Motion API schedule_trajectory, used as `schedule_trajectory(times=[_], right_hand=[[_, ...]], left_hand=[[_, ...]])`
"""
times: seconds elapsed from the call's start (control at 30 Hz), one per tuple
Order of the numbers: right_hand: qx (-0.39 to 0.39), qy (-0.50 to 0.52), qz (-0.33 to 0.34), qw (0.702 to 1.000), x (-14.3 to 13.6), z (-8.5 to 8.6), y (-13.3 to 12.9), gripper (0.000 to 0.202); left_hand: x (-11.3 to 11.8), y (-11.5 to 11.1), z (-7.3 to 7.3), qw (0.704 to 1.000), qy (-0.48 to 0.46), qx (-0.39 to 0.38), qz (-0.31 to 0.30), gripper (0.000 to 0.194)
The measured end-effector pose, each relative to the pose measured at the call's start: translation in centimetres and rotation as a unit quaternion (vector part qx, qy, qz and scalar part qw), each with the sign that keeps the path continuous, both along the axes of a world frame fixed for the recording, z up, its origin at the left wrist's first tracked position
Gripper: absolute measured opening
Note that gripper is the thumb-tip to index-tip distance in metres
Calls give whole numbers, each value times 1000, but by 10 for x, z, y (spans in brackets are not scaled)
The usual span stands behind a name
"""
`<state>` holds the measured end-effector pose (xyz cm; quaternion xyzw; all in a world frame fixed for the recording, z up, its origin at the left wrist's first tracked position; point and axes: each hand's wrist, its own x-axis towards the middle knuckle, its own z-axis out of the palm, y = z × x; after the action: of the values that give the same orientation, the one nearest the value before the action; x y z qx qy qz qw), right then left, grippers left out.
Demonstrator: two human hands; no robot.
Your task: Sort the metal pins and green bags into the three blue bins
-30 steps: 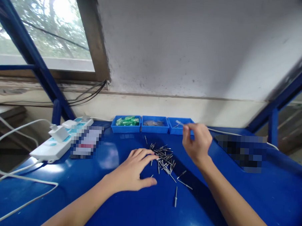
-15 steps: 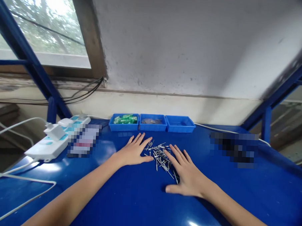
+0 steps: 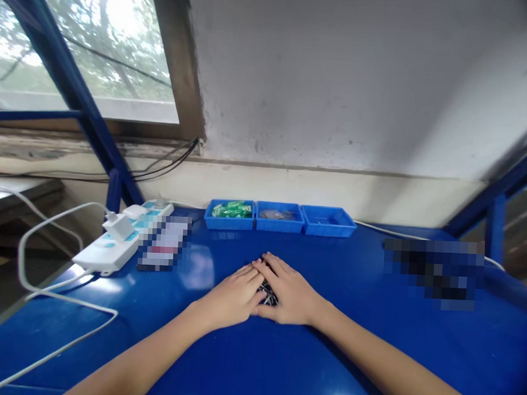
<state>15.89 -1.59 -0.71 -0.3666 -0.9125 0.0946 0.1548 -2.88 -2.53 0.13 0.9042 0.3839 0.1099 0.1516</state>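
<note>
A heap of thin silver blind rivets [image 3: 267, 294] lies on the blue table, mostly hidden beneath my two hands. My left hand [image 3: 235, 295] is laid over its left side, palm down with the fingers stretched forward. From the right, my right hand [image 3: 292, 292] covers the other side, its fingers extended and tips resting over the left fingertips. Both thumbs meet at the near side, leaving a small gap through which some rivets show. Neither hand is closed in a grip.
Three blue bins stand along the back: one with green packets [image 3: 232, 210], a middle bin [image 3: 280, 224] with small brownish pieces, and a right bin [image 3: 329, 229]. A white power strip [image 3: 113, 249] with plugs and cable lies left. Blurred items flank the table.
My hands have come together from either side of the spread rivets, drawing them into a tighter heap under the palms. The view has shifted slightly left.
</note>
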Motion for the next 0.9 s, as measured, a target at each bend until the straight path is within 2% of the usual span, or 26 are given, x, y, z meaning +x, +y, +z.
schedule_trajectory(times=[0.2, 0.33, 0.47, 0.57, 0.67, 0.77, 0.9], right_hand=[[-51, 12, -1, 999, 3, 6, 4, 86], [-63, 39, 3, 997, 7, 6, 8, 79], [-12, 104, -16, 994, 7, 6, 7, 67], [46, 141, -41, 988, 6, 10, 6, 53], [83, 144, -48, 985, 4, 12, 6, 41], [95, 115, -72, 986, 2, 10, 7, 33], [85, 99, -123, 984, 3, 6, 13, 28]], left_hand=[[-3, 5, 11, 995, -66, -64, 28, 43], [-7, 16, 6, 989, -129, -40, 63, 36], [-11, 24, 1, 964, -231, 36, 127, 30], [-9, 23, 4, 951, -267, 42, 151, 25], [-2, 16, 8, 951, -275, 34, 135, 22], [3, 10, 8, 957, -255, 65, 125, 19], [-3, 17, 6, 953, -187, 136, 195, 20]])
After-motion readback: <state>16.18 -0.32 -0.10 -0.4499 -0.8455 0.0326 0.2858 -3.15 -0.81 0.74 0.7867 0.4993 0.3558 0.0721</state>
